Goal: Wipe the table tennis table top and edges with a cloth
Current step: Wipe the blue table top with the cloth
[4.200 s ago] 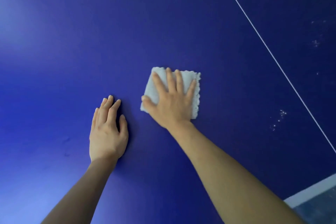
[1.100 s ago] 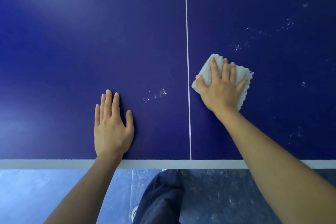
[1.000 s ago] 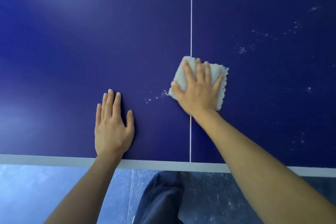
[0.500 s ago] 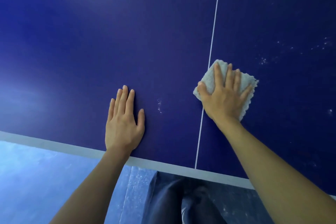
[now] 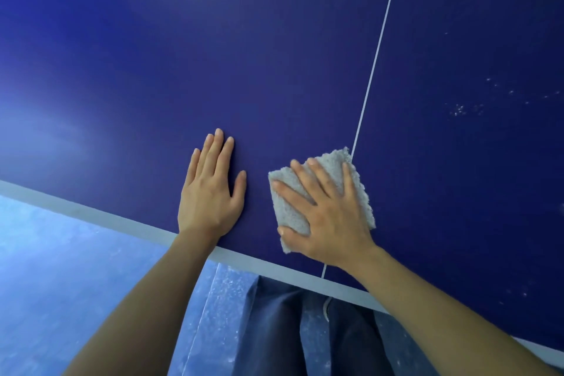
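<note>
The dark blue table tennis table (image 5: 213, 55) fills most of the view, with a thin white centre line (image 5: 375, 58) and a pale band along its near edge (image 5: 91, 212). A folded grey-white cloth (image 5: 290, 210) lies just left of the centre line, close to the near edge. My right hand (image 5: 329, 214) presses flat on the cloth with fingers spread. My left hand (image 5: 210, 189) rests flat on the bare table beside it, fingers straight and together.
White specks (image 5: 459, 108) dot the table surface to the right of the centre line. Below the near edge I see a blue floor (image 5: 61, 268) and my legs in dark trousers (image 5: 290, 330).
My right hand has slid the cloth left across the centre line and nearer the table's edge, over the specks that lay beside my left hand. My left hand stays flat on the table.
</note>
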